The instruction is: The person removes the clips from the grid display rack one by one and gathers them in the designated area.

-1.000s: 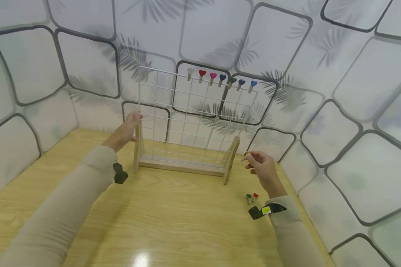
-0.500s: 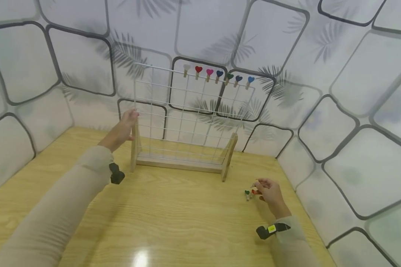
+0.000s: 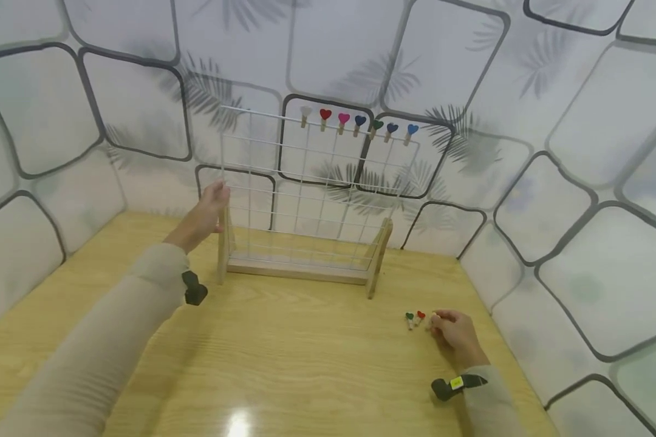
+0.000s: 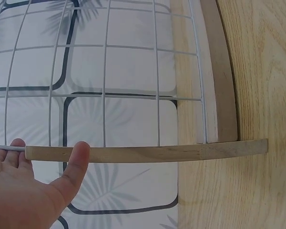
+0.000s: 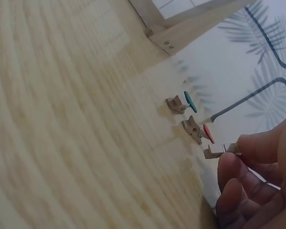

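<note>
My left hand (image 3: 201,212) holds the left end of a white wire grid rack (image 3: 300,182) on a wooden stand. In the left wrist view its thumb lies on the wooden side post (image 4: 148,154), with fingertips at the wire edge. Low over the table at the right, my right hand (image 3: 458,334) pinches a small wooden clothespin (image 5: 219,150) between thumb and fingers. Beside it lie two more clothespins, one with a green heart (image 5: 190,101) and one with a red heart (image 5: 208,133).
Along the rack's top wire hangs a row of several heart clothespins, among them a red one (image 3: 325,115), a pink one (image 3: 344,119) and a light blue one (image 3: 412,130). The wood-grain table (image 3: 284,352) meets patterned walls (image 3: 568,291) at the back and right.
My right hand has come down and toward me from beside the rack's right leg to the loose clothespins, still pinching its clothespin. The left hand has kept its hold on the rack.
</note>
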A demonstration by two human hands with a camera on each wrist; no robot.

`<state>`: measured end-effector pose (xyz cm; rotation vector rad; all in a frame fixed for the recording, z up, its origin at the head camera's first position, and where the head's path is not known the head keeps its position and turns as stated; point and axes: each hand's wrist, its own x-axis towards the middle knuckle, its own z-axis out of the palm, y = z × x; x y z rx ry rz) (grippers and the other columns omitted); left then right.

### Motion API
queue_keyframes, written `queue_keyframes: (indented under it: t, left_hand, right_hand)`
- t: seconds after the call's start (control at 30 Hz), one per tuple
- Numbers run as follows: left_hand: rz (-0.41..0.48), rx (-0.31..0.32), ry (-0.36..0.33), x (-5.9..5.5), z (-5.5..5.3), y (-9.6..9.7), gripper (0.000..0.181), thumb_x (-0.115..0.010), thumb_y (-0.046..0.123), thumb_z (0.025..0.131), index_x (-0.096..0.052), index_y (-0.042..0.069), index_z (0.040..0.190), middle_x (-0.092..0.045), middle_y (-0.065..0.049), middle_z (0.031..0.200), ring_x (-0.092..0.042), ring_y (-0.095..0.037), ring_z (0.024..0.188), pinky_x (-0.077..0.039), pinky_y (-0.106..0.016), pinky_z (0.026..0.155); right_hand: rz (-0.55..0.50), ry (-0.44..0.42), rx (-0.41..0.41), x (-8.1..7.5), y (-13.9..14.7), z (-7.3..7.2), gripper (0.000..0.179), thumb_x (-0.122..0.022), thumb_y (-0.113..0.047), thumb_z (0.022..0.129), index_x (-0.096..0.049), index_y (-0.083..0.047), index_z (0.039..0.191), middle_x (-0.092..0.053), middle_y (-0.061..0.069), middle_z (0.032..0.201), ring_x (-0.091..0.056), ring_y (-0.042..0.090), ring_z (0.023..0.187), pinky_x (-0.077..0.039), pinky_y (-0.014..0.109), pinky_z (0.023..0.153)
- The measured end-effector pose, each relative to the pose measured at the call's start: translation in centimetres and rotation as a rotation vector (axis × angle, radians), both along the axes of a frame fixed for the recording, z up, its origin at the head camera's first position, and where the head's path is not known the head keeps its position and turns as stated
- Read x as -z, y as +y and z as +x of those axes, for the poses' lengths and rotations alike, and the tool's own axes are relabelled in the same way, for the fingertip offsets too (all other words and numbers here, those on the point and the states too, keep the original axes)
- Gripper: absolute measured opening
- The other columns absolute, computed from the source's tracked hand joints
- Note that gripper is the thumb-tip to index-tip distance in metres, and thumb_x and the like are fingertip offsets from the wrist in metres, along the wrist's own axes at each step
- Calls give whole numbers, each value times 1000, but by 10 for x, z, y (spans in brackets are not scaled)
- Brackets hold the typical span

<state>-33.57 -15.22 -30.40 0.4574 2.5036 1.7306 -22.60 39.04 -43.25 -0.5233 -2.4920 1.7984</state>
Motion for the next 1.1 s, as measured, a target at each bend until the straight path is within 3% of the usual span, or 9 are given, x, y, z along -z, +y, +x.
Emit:
queue_keyframes:
  t: [0.07,0.33,0.57,0.77,1.0,1.1]
  left_hand:
    - [-9,-5,5,1,0,1,80,-18,62,99,12,13,155,4,-19,160,-11,-44,142,-36,-61,102]
    - [-8,-3,10,1,-4,0,83,-18,64,98,12,11,154,4,-21,159,-11,-45,142,-36,-61,103]
    - [21,-15,17,3,-2,3,79,-20,59,101,11,9,154,2,-21,160,-11,-43,143,-37,-61,101]
    - [57,-19,25,1,-2,5,79,-22,57,101,10,7,154,2,-21,159,-10,-42,143,-38,-63,99]
    - [53,10,-1,-3,-2,3,75,-18,53,103,15,9,153,9,-21,159,-3,-42,144,-35,-62,103]
    - [46,9,-6,-1,-1,4,74,-18,53,103,15,9,153,8,-21,159,-4,-42,144,-34,-62,103]
  right_hand:
    - [-37,-15,10,2,2,-1,35,-54,1,95,-48,18,125,-60,8,85,-58,12,66,-50,19,57]
    - [112,-4,10,8,2,-2,31,-58,3,94,-53,17,121,-61,8,83,-59,12,67,-51,19,58]
    - [113,25,131,4,-3,0,31,-58,-5,97,-53,11,123,-61,11,94,-59,10,69,-51,19,57]
    - [107,54,117,-23,-18,-4,38,-54,-22,101,-51,3,130,-58,16,120,-61,9,79,-51,23,64]
    - [-9,176,71,-64,-42,-19,35,-55,-23,101,-51,-1,128,-64,-8,96,-61,4,72,-52,23,63]
    - [-75,216,39,-82,-56,-24,34,-51,-25,103,-51,0,126,-64,-9,94,-60,5,69,-51,20,58]
